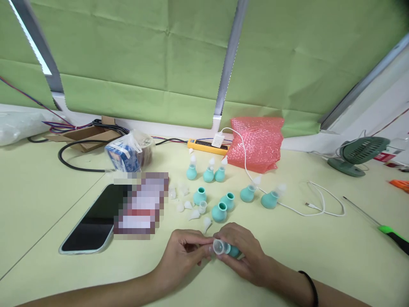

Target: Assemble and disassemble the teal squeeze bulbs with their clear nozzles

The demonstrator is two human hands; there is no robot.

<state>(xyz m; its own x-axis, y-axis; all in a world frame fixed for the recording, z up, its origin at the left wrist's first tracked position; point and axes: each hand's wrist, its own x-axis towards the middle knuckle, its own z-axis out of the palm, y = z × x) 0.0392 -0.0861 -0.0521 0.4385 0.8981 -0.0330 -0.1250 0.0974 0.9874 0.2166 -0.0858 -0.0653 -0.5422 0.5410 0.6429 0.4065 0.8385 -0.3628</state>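
Note:
My right hand (pixel 244 251) is wrapped round a teal squeeze bulb (pixel 234 251), tilted so that its clear plastic collar (pixel 219 247) faces left and up. Beside the collar, my left hand (pixel 187 251) pinches thumb and fingers together; a small translucent bit seems to show at the fingertips, too small to name. Just beyond my hands stand open-mouthed teal bulbs (pixel 219 212). Loose translucent tips (pixel 194 215) and a clear collar (pixel 203 207) lie left of them. Several bulbs fitted with collars and white tips (pixel 208 172) stand farther back and to the right.
A black-screened phone (pixel 92 221) and a blurred-out flat item (pixel 142 204) lie at left. Behind are a bagged blue package (pixel 123 153), a yellow power strip (pixel 204 146) and pink bubble wrap (pixel 255 145). A white cable (pixel 297 211), screwdriver (pixel 388 230) and green fan (pixel 361 151) are at right.

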